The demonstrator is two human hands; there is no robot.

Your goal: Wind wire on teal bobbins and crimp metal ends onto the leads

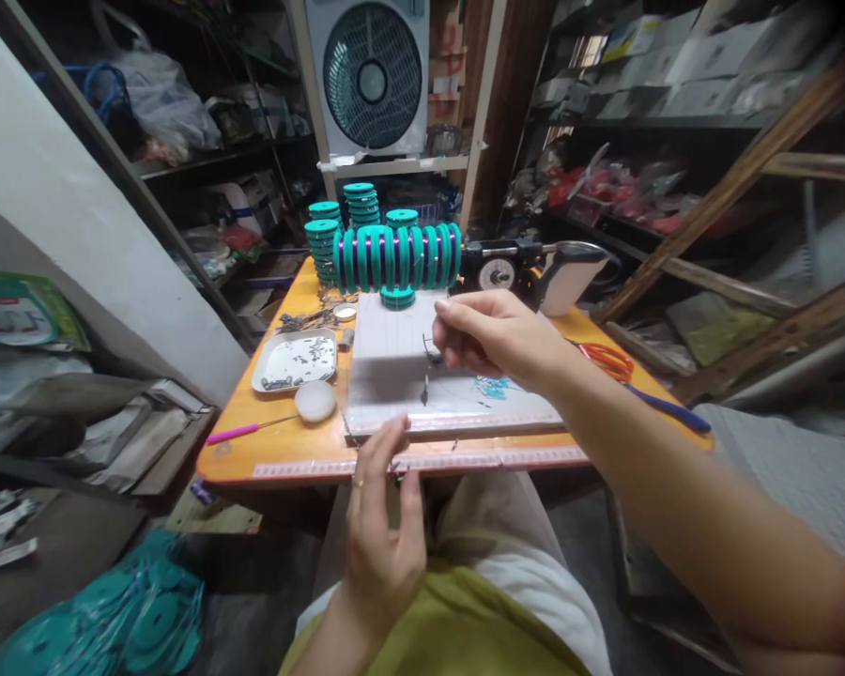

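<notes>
My right hand [489, 338] is raised over the white board [387, 399], thumb and fingers pinched together. Whatever lies in the pinch is too fine to make out. Thin dark pieces [426, 387] show just below and left of these fingers. Lower down, at the table's front edge, my left hand [387, 516] has its thumb and fingers apart, with a ring on one finger. Small dark bits show near its fingertips; I cannot tell whether they touch it. Beyond my right hand is a row of teal spools [398, 255] wound with dark purple wire, on a winding machine's shaft.
Stacked teal spools [322, 246] stand at the back left. A white tray [259, 376] of small parts, a round white dish [315, 401] and a pink-handled tool [234, 434] lie left. Blue-handled pliers [666, 408] and orange wire [606, 357] lie right. Teal spools [147, 610] fill the lower left.
</notes>
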